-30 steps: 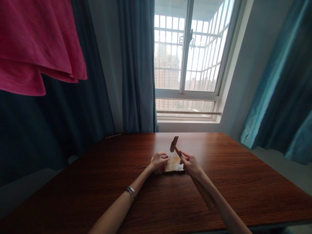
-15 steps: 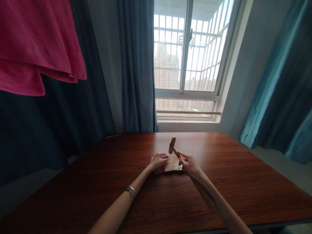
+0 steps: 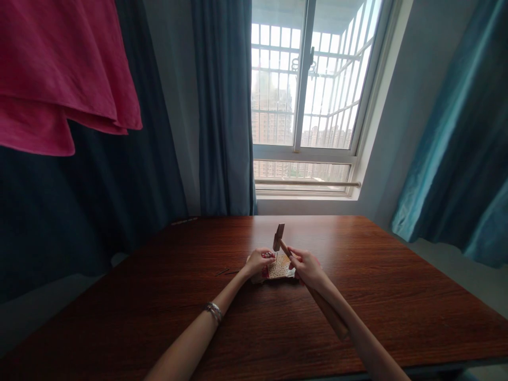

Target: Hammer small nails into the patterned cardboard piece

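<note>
My right hand (image 3: pixel 307 267) is closed round the wooden handle of a hammer (image 3: pixel 279 237). The hammer's head is up, just above a thin upright nail (image 3: pixel 277 257). My left hand (image 3: pixel 260 262) is closed, thumb and fingertips pinching this nail from the left. Beneath both hands lies a small pale block (image 3: pixel 281 267) with many dark dots or holes on top and some red and clear wrapping about its edges. The nail's lower end is too small to make out clearly. Part of the block is hidden behind my hands.
Thin dark rods (image 3: pixel 222 272) lie left of my left hand on the brown wooden table (image 3: pixel 238 328). Behind the table are a barred window (image 3: pixel 301 95) and blue curtains (image 3: pixel 222 106). A pink cloth (image 3: pixel 59 74) hangs at the upper left.
The hammer head has shifted slightly to the left with my right hand. My left hand stays in place on the nail.
</note>
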Demonstrator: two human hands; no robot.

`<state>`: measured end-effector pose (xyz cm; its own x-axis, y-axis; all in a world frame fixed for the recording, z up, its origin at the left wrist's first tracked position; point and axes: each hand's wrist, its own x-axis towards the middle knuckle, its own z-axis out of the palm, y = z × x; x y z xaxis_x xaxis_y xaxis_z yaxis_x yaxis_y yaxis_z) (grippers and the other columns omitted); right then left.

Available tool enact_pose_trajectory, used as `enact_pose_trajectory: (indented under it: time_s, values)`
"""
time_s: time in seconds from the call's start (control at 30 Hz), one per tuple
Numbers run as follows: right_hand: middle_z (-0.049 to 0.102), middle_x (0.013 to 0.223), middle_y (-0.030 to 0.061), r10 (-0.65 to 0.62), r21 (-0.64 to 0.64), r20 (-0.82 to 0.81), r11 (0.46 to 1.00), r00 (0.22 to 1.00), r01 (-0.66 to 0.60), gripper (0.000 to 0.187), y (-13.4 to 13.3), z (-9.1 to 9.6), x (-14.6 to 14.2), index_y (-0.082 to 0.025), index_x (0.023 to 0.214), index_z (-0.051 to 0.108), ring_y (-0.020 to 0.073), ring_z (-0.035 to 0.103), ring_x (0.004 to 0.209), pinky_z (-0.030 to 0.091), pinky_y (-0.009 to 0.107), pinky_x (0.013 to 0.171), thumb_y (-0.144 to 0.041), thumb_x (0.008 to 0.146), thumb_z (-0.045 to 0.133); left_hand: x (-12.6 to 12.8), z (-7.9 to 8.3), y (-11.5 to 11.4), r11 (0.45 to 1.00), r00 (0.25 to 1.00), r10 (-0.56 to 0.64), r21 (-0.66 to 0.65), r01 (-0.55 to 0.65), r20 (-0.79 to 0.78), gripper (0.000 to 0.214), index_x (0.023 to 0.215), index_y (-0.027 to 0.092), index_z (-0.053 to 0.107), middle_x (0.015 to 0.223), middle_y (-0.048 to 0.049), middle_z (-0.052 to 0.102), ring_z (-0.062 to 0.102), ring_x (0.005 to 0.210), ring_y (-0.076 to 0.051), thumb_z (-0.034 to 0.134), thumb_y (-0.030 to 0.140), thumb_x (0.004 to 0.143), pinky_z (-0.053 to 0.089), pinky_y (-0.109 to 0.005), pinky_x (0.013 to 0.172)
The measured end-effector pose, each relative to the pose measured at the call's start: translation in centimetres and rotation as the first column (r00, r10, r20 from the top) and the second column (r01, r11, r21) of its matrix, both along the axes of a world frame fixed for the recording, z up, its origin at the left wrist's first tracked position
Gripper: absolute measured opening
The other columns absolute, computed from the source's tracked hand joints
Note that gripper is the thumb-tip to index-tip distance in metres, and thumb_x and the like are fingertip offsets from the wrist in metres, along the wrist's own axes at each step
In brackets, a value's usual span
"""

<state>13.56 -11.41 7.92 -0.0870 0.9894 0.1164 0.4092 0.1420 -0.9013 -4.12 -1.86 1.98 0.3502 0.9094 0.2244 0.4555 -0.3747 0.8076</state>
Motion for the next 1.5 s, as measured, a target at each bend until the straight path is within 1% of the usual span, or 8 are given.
enact_pose_trajectory:
  time_s: [0.27,0.37,0.53,0.7,0.83,1.1,1.2,1.5]
  values:
    - [0.059,0.062,0.0001,0.041,0.009,-0.001,0.999,0.999,-0.041,0.045,-0.2,0.2,-0.3,-0.021,0.124,0.045,0.0034,0.040,0.034,0.029,0.013,0.031,-0.027,0.080,0.041,0.0,0.5,-0.4,1.000,0.999,0.023,0.003,-0.023,-0.032,0.029,0.067,0.013,0.065,0.066,-0.0012,0.062,0.054,0.066,-0.015,0.062,0.040,0.060,0.038,-0.022,0.059]
    - [0.060,0.063,0.0007,0.055,-0.021,0.002,0.998,0.998,-0.055,0.045,-0.2,0.2,-0.3,-0.021,0.124,0.046,0.0037,0.040,0.033,0.029,0.014,0.030,-0.027,0.080,0.041,0.1,0.5,-0.4,1.000,0.999,0.023,-0.005,-0.023,-0.030,0.029,0.068,0.012,0.065,0.065,-0.0012,0.062,0.054,0.066,-0.015,0.062,0.040,0.060,0.038,-0.022,0.058]
    - [0.060,0.065,0.0011,0.015,-0.043,0.011,0.999,1.000,-0.015,0.046,-0.1,0.2,-0.4,-0.021,0.125,0.044,0.0031,0.039,0.034,0.030,0.012,0.030,-0.029,0.080,0.042,0.0,0.0,0.0,1.000,1.000,0.010,0.002,-0.010,-0.016,0.028,0.067,0.012,0.065,0.065,-0.0012,0.061,0.053,0.064,-0.014,0.063,0.039,0.060,0.038,-0.022,0.058]
    - [0.059,0.064,0.0002,0.056,-0.037,0.019,0.998,0.998,-0.055,0.045,-0.2,0.2,-0.5,-0.022,0.124,0.045,0.0032,0.040,0.033,0.030,0.013,0.029,-0.029,0.080,0.041,-0.1,-0.7,0.6,0.999,0.999,0.007,0.038,-0.006,-0.042,0.027,0.068,0.013,0.065,0.067,-0.0011,0.062,0.052,0.064,-0.014,0.062,0.039,0.061,0.037,-0.021,0.059]
    - [0.058,0.064,-0.0002,0.035,-0.013,0.000,0.999,0.999,-0.035,0.047,-0.1,0.5,-0.2,-0.022,0.126,0.043,0.0035,0.040,0.034,0.031,0.013,0.029,-0.031,0.080,0.041,-0.3,-1.1,0.9,0.996,0.997,-0.025,0.089,0.031,-0.072,0.026,0.071,0.013,0.065,0.068,-0.0009,0.062,0.052,0.064,-0.013,0.060,0.037,0.064,0.037,-0.021,0.059]
    - [0.054,0.061,-0.0014,0.010,-0.028,-0.032,1.000,0.999,-0.010,0.047,0.0,0.6,0.9,-0.018,0.126,0.042,0.0029,0.038,0.033,0.031,0.013,0.027,-0.030,0.080,0.039,0.2,-0.9,1.0,0.990,0.993,-0.012,0.140,0.028,-0.117,0.031,0.081,0.015,0.067,0.079,-0.0029,0.065,0.056,0.073,-0.017,0.063,0.039,0.061,0.039,-0.022,0.063]
    - [0.054,0.060,-0.0017,-0.005,-0.033,-0.008,0.999,1.000,0.004,0.047,0.2,0.2,1.0,-0.018,0.126,0.042,0.0025,0.038,0.033,0.031,0.012,0.028,-0.029,0.080,0.040,0.5,-1.1,1.1,0.989,0.994,0.004,0.145,0.012,-0.110,0.027,0.076,0.015,0.067,0.077,-0.0028,0.064,0.056,0.075,-0.017,0.062,0.038,0.062,0.040,-0.023,0.066]
    - [0.054,0.059,-0.0022,0.018,-0.025,-0.003,1.000,1.000,-0.019,0.046,0.4,-0.1,0.8,-0.020,0.125,0.044,0.0030,0.038,0.033,0.030,0.012,0.028,-0.031,0.080,0.041,0.4,-2.1,1.9,0.989,0.997,-0.060,0.132,0.065,-0.042,0.023,0.071,0.015,0.065,0.075,-0.0010,0.061,0.056,0.072,-0.015,0.061,0.036,0.063,0.041,-0.022,0.065]
